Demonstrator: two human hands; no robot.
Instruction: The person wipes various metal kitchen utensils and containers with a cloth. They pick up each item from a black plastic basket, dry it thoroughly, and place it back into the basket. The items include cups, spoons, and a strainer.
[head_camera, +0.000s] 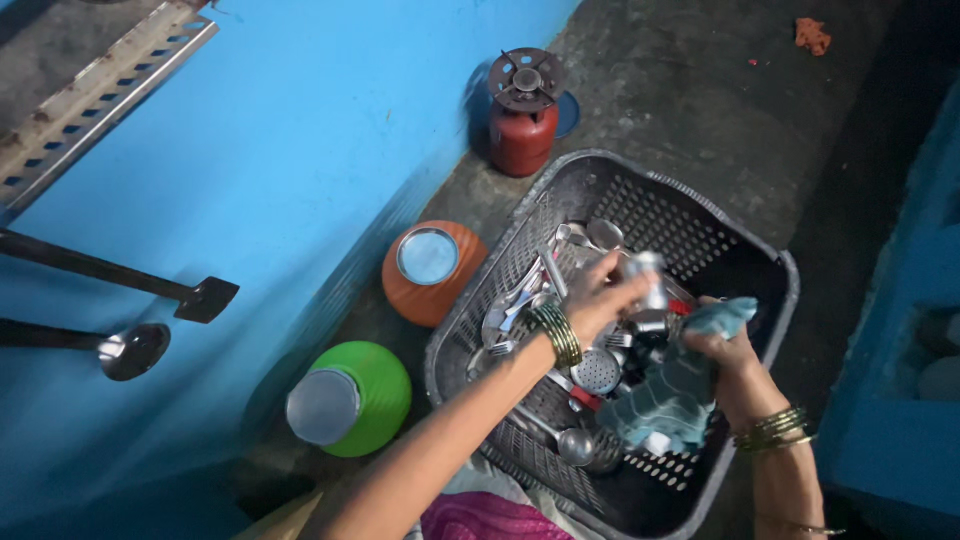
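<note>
Head view: the left hand (598, 295) has its fingers wrapped around a small steel tumbler (648, 278), lifted just above the cutlery heaped in the dark plastic basket (610, 175), while the right hand (722, 352) grips a teal cloth (672, 392) bunched in closed fingers beside it. For a clean wipe, hold the tumbler firmly by its wall, press the cloth around it, and keep both over the basket clear of the steel ladle (578, 446) and spoons.

The steel cup (648, 283) in the left hand (598, 296) is motion-blurred. The teal cloth (680, 385) covers the right hand's (728, 360) fingers. The basket's (700, 205) near corner runs off the bottom edge.
</note>
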